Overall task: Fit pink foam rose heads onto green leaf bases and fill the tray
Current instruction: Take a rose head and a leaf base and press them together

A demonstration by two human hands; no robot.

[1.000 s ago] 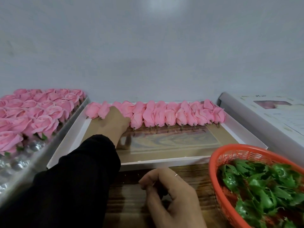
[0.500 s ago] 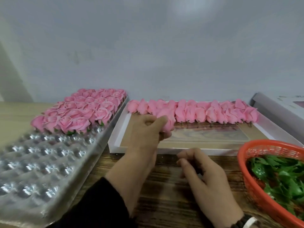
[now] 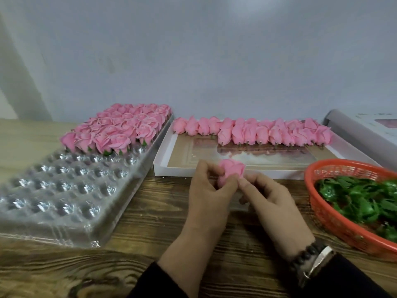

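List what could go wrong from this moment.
Both hands, left hand and right hand, pinch the soft pink foam rose head; squeezing could crease its petals. The clear plastic blister tray overhangs the wooden table's near edge, so pressing a rose into its front pockets might tip it.

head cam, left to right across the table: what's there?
Clear blister tray with finished roses → white box of loose rose heads → orange basket of green leaf bases.
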